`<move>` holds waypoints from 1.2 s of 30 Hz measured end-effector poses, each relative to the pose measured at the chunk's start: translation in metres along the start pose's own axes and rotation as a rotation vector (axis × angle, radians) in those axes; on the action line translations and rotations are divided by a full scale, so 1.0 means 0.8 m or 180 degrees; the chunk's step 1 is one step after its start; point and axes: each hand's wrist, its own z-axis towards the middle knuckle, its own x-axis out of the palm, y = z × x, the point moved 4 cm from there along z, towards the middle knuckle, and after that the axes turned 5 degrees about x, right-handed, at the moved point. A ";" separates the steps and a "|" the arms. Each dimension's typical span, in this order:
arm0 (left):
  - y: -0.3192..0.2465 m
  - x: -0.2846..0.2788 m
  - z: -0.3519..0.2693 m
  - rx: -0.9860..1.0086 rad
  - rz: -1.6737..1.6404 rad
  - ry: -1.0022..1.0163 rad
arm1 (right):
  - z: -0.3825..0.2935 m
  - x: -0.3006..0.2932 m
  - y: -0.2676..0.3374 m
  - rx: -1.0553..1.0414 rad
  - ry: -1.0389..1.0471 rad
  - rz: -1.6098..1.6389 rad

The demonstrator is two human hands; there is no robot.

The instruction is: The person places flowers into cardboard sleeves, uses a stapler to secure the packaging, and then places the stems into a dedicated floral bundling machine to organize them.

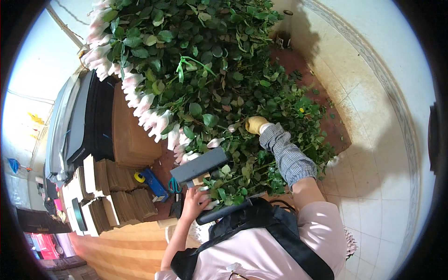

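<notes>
A large heap of leafy rose stems [210,80] lies before me, their blooms wrapped in pale mesh sleeves [147,108] along the left side. My right hand [256,125], in a yellow glove with a checked sleeve cover above it, reaches into the stems; its fingertips are partly hidden among leaves, so its hold is unclear. My left hand [196,203] is bare and rests at several rose heads [211,204] near my body, beside a dark grey padded block [199,165]. Whether its fingers grip a bloom is not plain. A second dark padded edge [224,212] lies nearest me.
Teal-handled scissors [174,185], a blue tool [154,183] and a yellow tape roll [139,177] lie left of the block. Stacks of cardboard pieces [119,203] and taller brown sheets [131,133] stand further left. A tiled wall [371,129] bounds the right side.
</notes>
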 end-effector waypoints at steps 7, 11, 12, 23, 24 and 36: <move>-0.014 -0.008 0.002 0.0302 0.0255 -0.0052 | -0.074 -0.208 0.134 -0.1204 -0.2742 0.0481; -0.014 -0.005 0.007 0.0163 0.0297 0.0053 | 0.032 -0.177 0.146 -0.1165 -0.2266 0.0455; -0.010 -0.005 -0.002 0.0097 0.0308 0.0036 | 0.003 -0.186 0.176 -0.1190 -0.3643 -0.0599; -0.013 -0.004 -0.001 0.0054 0.0305 -0.0057 | -0.118 -0.187 0.197 -0.1238 -0.2889 -0.0579; -0.013 -0.005 0.000 0.0060 0.0266 -0.0026 | -0.128 -0.178 0.196 -0.1307 -0.2988 -0.0797; -0.018 -0.005 0.008 0.0090 0.0205 -0.0111 | -0.090 -0.196 0.126 -0.0630 -0.3140 -0.1019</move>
